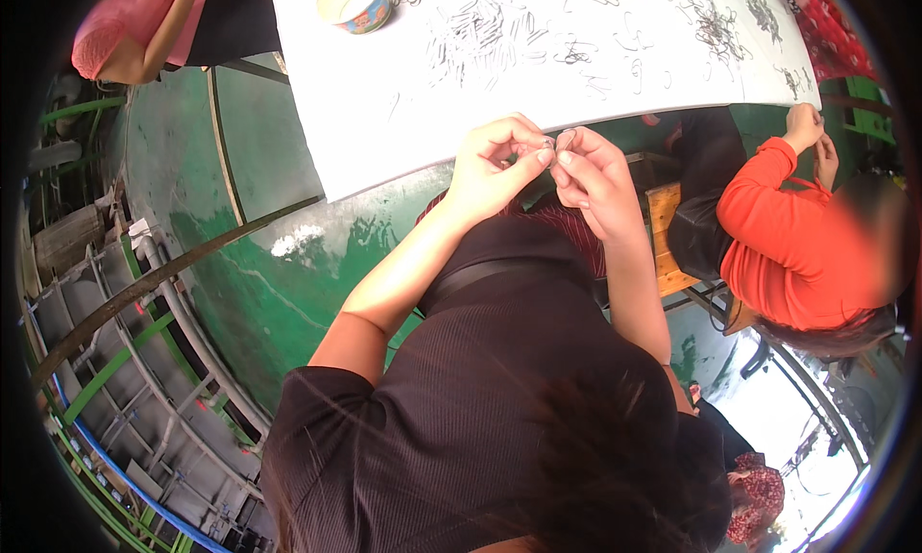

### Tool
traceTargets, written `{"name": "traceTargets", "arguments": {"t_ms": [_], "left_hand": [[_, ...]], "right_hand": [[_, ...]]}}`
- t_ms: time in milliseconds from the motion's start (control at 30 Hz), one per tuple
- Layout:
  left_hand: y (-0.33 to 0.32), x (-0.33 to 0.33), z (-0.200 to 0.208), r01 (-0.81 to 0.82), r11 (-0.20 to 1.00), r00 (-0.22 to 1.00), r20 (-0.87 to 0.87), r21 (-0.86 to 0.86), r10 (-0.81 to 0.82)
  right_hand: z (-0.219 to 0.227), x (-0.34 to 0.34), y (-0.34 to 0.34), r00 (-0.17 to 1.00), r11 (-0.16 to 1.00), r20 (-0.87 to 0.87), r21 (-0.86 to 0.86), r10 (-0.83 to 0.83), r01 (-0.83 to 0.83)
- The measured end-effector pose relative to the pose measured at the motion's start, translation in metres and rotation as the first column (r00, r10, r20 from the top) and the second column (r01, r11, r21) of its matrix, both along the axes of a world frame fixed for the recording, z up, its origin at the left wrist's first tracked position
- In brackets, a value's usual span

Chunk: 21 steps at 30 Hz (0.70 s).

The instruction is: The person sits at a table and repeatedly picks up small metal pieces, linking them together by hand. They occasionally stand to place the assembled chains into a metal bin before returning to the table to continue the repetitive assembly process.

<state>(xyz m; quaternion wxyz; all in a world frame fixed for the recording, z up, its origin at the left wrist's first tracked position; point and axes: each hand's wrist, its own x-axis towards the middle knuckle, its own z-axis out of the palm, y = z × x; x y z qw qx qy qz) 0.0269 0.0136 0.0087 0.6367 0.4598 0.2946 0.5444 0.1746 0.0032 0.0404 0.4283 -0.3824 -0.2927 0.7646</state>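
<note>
The left hand (492, 169) and the right hand (595, 176) meet just at the near edge of the white table (365, 121). Each pinches with thumb and forefinger, and a small metal piece (548, 145) sits between the fingertips, equally close to both. Its long axis I cannot tell. Loose metal pieces (480, 34) lie on the table, beyond the hands.

Bare near tabletop (351, 135) — metal pieces (475, 34) beyond
</note>
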Motion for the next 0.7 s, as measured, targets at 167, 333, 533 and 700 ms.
{"name": "traceTargets", "arguments": {"t_ms": [167,333,533,700], "left_hand": [[0.003,-0.002,-0.005,0.005,0.987,0.98,-0.196,0.161,0.028],[0.01,-0.004,0.003,0.01,0.929,0.928,-0.35,0.369,0.129],[0.013,-0.004,-0.007,-0.081,0.968,0.971,-0.198,0.238,0.13],[0.049,-0.022,-0.056,-0.227,0.938,0.639,-0.686,0.263,0.348]], "right_hand": [[-0.001,-0.002,0.001,0.994,0.994,0.105,0.108,-0.038,0.026],[0.006,-0.012,-0.009,0.901,0.913,0.334,0.385,-0.278,0.139],[-0.005,-0.009,-0.015,0.681,0.635,0.487,0.771,-0.547,-0.041],[-0.004,-0.007,-0.017,0.665,0.613,0.487,0.788,-0.566,-0.056]]}}
